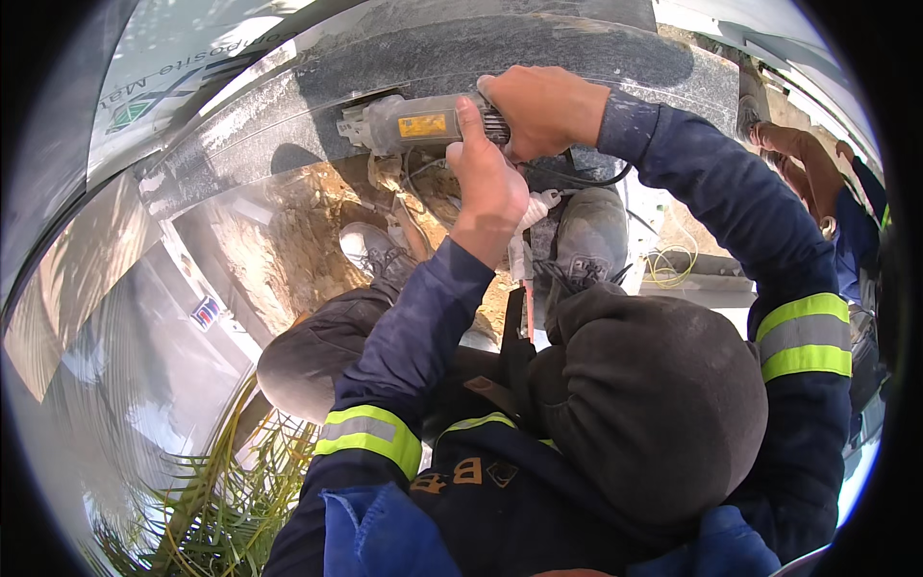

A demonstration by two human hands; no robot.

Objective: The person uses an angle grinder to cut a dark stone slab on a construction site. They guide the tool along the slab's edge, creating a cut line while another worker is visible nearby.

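Observation:
A dust-covered angle grinder (413,125) with a yellow label lies level across the front of a grey stone slab (538,58). Its head points left, against the slab's near face, and a dark disc edge shows just above it. My right hand (546,108) is wrapped around the rear end of the body. From below, my left hand (488,188) grips the same body, thumb up along its side and the other fingers hidden behind it. A black power cord (586,181) loops away from the rear, below my right hand.
My shoes (370,252) stand on sandy, broken ground (279,240) under the slab. A white-wrapped pipe end (538,207) rises between my legs. Yellow wire (673,260) lies at the right, where another person (808,163) crouches. Palm fronds (231,490) fill the lower left; panels stand at left.

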